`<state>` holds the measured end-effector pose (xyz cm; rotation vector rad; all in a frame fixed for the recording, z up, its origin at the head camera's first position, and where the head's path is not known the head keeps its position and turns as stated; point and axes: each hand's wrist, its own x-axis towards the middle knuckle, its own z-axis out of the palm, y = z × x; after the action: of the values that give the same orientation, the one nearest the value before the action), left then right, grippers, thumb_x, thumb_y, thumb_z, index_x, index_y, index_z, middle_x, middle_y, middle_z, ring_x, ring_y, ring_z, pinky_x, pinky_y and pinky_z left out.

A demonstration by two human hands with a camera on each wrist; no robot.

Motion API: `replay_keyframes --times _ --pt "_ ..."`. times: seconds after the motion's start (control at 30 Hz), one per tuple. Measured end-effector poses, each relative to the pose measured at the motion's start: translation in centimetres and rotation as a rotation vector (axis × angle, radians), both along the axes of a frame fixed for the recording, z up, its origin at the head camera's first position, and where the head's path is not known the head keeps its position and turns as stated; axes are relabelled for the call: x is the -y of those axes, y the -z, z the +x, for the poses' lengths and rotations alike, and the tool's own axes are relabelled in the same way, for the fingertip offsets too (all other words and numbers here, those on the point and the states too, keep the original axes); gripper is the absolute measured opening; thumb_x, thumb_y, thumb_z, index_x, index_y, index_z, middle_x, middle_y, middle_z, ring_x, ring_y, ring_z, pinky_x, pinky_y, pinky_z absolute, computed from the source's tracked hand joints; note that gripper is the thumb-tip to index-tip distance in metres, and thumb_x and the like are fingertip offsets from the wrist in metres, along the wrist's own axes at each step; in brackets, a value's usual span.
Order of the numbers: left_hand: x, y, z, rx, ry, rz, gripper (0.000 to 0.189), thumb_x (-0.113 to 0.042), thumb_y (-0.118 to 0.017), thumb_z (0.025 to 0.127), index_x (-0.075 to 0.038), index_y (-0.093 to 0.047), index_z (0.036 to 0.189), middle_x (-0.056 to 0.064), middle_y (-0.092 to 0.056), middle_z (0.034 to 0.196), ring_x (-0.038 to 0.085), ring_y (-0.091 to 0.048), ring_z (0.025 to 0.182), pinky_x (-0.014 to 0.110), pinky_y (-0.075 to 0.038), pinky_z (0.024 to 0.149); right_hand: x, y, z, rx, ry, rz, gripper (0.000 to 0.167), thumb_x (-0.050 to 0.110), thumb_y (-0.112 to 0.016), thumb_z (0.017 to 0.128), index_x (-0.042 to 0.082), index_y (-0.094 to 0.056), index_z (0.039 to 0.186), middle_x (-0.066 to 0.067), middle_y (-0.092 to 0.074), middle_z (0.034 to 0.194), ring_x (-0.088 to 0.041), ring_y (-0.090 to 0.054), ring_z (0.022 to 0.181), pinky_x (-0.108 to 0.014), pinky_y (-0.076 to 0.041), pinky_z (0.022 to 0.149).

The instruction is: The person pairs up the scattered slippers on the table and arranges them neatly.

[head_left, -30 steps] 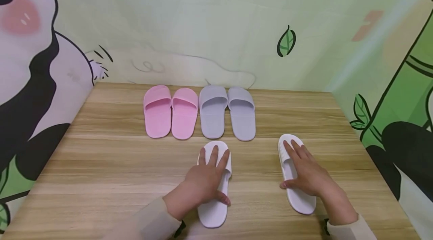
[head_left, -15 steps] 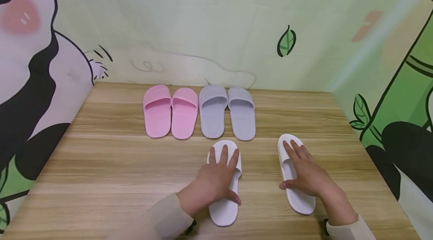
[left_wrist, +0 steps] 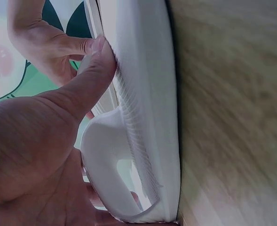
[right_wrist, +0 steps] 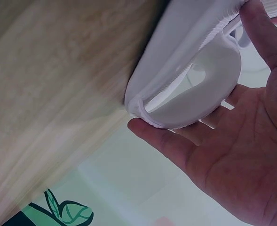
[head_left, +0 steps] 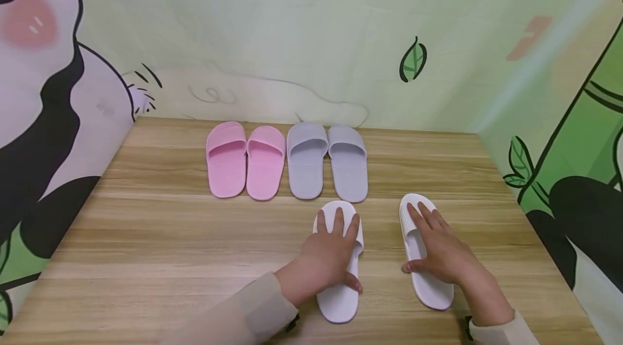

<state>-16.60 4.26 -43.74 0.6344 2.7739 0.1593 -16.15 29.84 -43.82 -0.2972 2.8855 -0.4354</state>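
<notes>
Directly beneath both hands (head_left: 327, 259), white slippers (head_left: 338, 306).

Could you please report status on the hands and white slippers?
Left hand on one white slipper; right hand on the other. Slippers apart. Grey pair behind, not between.

Two pink slippers (head_left: 226, 172), two grey slippers (head_left: 305, 172) and two white slippers (head_left: 338, 306) are lying on one wooden surface (head_left: 170, 237), totalling six. One left hand (head_left: 330, 254) and one right hand (head_left: 446, 252) are showing, totalling two.
</notes>
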Motion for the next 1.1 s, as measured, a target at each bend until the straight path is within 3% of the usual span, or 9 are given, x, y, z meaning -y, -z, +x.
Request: replay_keyframes --times 0.5,1.1 --pt "-1.6 0.0 0.0 -0.024 0.003 -0.041 0.140 -0.076 -0.085 0.057 -0.019 -0.020 0.167 0.020 -0.028 0.170 0.055 -0.032 0.150 0.045 -0.065 0.079 0.3 0.2 0.1 -0.004 -0.003 0.021 0.128 0.042 -0.095 0.067 0.008 -0.021 0.165 -0.027 -0.018 0.170 -0.057 -0.020 0.152 -0.078 -0.036 0.108" --pt "-3.6 0.4 0.1 -0.030 0.020 -0.089 0.141 -0.082 -0.081 0.056 -0.024 -0.016 0.168 0.017 -0.025 0.171 0.052 -0.033 0.151 0.045 -0.064 0.084 0.7 0.0 0.5 -0.008 -0.008 0.027 0.126 0.044 -0.094 0.068 0.010 -0.022 0.165 -0.026 -0.019 0.170 -0.056 -0.022 0.152 -0.078 -0.040 0.104"
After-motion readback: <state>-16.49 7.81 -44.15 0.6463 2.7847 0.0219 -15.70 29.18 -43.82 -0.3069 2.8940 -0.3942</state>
